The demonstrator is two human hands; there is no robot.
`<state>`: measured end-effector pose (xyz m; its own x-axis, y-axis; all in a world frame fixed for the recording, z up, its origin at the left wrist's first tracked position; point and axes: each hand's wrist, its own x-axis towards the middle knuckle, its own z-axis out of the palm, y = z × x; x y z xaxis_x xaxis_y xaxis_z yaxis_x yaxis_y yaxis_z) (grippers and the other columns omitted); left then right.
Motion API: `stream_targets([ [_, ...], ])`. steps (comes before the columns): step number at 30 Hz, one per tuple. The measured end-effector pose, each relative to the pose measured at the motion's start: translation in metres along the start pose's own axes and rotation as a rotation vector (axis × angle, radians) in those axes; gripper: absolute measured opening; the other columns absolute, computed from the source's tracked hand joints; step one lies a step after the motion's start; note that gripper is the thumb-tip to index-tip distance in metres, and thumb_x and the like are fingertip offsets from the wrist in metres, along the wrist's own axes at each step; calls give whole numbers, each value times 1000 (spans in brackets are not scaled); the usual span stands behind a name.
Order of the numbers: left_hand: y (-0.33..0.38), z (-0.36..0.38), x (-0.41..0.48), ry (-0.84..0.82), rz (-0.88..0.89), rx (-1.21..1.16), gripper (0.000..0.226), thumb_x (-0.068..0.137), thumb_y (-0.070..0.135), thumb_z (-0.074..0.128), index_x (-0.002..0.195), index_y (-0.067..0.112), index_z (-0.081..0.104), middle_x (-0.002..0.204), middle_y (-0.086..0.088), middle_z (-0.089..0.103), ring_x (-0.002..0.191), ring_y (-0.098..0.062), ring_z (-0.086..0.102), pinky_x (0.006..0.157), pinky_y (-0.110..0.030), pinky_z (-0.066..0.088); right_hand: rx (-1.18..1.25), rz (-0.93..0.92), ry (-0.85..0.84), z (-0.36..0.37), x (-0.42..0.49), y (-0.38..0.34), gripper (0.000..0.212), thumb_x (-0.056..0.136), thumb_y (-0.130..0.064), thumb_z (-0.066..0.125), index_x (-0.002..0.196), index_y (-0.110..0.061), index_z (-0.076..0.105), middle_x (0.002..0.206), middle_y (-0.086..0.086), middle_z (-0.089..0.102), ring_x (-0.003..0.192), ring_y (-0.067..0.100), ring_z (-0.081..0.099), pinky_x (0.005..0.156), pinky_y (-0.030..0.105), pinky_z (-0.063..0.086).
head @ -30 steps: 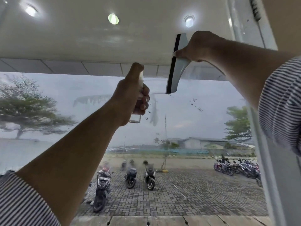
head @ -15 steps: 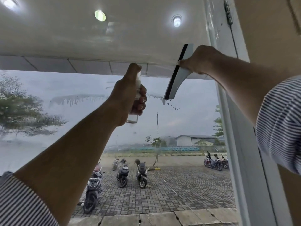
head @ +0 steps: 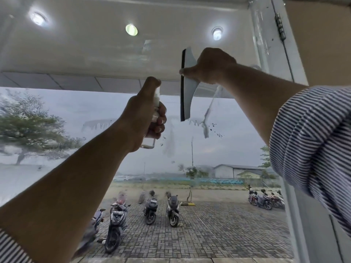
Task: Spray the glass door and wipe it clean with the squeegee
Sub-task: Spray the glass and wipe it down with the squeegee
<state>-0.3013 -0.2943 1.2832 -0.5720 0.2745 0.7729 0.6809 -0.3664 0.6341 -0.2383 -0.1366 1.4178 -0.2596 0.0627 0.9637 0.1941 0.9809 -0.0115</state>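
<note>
The glass door (head: 79, 59) fills the view, streaked with foam and drips. My right hand (head: 211, 66) grips a white squeegee (head: 187, 88) by its handle. Its black rubber blade stands nearly upright against the upper glass. A foamy trail (head: 206, 120) runs down just right of the blade's lower end. My left hand (head: 144, 114) is raised below and left of the squeegee and holds a small clear spray bottle (head: 151, 143), thumb on top of its head. The hand hides most of the bottle.
The white door frame (head: 263, 35) with a metal hinge (head: 280, 27) runs down the right side, a tan wall beyond it. Dark specks (head: 216, 130) dot the glass near the foam. Through the glass are parked motorbikes, paving and trees.
The squeegee blade has swung from tilted to nearly upright and shifted left away from the frame, leaving a foam trail at its right. My left hand has kept the bottle at about the same spot.
</note>
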Motion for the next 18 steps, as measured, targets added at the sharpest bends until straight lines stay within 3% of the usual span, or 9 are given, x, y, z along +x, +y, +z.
stream_targets([
  [3,-6,-5,0,-3,-4,34,62,96,55,43,53,11,48,46,-5,45,39,-19,39,48,-24,37,-35,-66,-45,11,2,-15,64,78,-74,62,96,-13,57,85,2,57,88,25,56,72,32,39],
  [9,-16,-2,7,-18,-3,59,63,97,55,42,54,10,48,46,-5,45,39,-19,40,49,-25,38,-119,-65,-89,20,8,-11,63,78,-74,61,78,-13,48,73,1,50,85,29,55,73,34,39],
  [12,-21,2,10,-18,-6,53,63,97,54,42,53,10,48,46,-5,45,39,-18,41,49,-24,38,-148,-54,-88,18,9,-7,60,78,-72,63,86,-13,49,73,1,49,86,30,55,74,34,38],
  [16,-24,14,13,-34,-5,57,61,97,55,42,56,10,48,48,-6,45,40,-19,40,48,-23,38,-198,-32,-61,10,9,6,60,79,-70,65,97,-14,51,89,6,57,88,31,55,76,36,41],
  [18,-24,22,15,-43,-5,40,60,96,56,43,57,10,47,48,-6,44,41,-19,39,49,-23,37,-212,7,-62,4,9,19,61,79,-69,66,92,-11,53,82,6,56,87,32,56,76,36,42],
])
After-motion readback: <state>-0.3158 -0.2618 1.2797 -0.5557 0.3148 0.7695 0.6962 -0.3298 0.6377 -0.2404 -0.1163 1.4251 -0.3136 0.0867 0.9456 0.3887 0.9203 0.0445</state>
